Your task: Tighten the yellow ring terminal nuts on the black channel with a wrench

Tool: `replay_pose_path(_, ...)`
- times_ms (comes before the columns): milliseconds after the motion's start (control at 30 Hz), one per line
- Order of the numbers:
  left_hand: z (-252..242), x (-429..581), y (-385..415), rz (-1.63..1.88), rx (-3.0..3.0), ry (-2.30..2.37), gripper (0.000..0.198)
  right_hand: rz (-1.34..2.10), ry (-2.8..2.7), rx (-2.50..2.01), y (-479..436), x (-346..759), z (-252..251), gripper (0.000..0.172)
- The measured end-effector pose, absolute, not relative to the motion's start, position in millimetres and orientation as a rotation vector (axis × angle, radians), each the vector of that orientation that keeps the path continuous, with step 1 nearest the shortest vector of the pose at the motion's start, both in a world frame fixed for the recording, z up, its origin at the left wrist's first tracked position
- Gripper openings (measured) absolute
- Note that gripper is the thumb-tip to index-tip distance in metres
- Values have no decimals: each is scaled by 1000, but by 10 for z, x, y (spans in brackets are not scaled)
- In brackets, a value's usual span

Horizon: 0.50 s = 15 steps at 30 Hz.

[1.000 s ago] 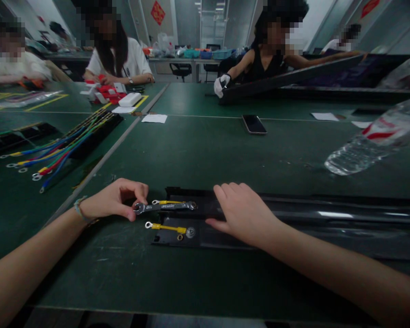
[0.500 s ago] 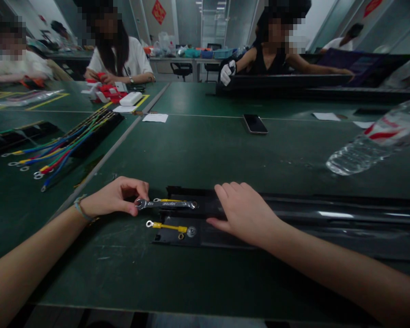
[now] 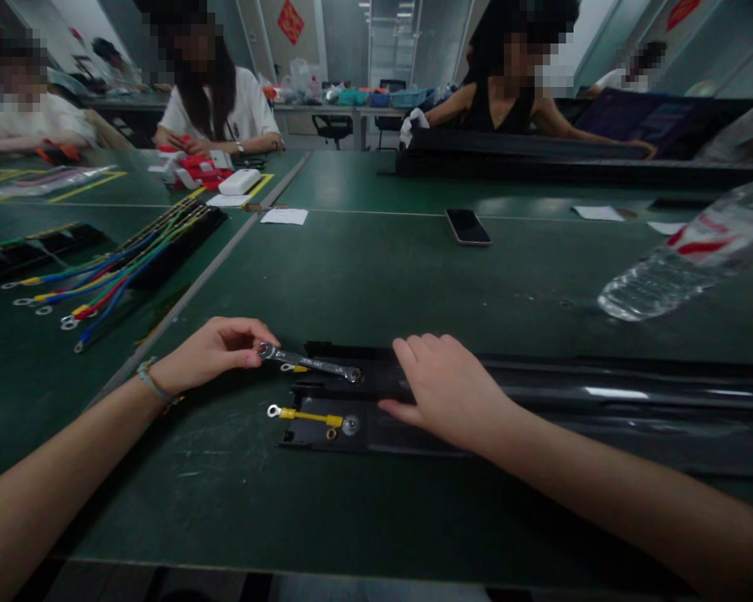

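My left hand (image 3: 222,355) pinches the near end of a silver wrench (image 3: 310,362) between thumb and fingers. The wrench's far ring end sits around a fastener on a long black profile (image 3: 382,426). My right hand (image 3: 445,385) rests over the profile, gripping it with the thumb on the near side and the fingers on the far side. A short yellow wire (image 3: 314,417) with a ring terminal lies on the nearer channel, beside a bolt with a washer (image 3: 350,425) and a small brass nut (image 3: 332,434). Another yellow lead is partly hidden beneath the wrench.
A clear water bottle (image 3: 678,259) lies at the right. A phone (image 3: 468,227) is farther back on the green table (image 3: 351,276). Bundled coloured cables (image 3: 125,267) with ring terminals lie at the left. Several people sit across the table, one handling a long black piece (image 3: 514,150).
My left hand has swung the wrench's held end away from me, so it now slants across the profile. My right hand has stayed in place. The person opposite has tilted the black piece.
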<state>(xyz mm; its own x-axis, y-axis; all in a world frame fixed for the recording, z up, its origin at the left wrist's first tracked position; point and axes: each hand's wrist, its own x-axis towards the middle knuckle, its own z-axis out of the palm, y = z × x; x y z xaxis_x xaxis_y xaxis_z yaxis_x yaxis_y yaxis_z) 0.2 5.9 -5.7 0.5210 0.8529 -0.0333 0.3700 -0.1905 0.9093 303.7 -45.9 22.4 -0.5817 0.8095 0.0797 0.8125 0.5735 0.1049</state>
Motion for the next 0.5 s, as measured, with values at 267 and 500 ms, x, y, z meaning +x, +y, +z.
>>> replay_pose_path(267,-57,3,56,604,1778,1060,16,-186,-2766,-1439,-455,3038,227,50)
replay_pose_path(500,-35,4,46,593,1743,923,13,-189,-2765,-1436,-449,3043,214,50)
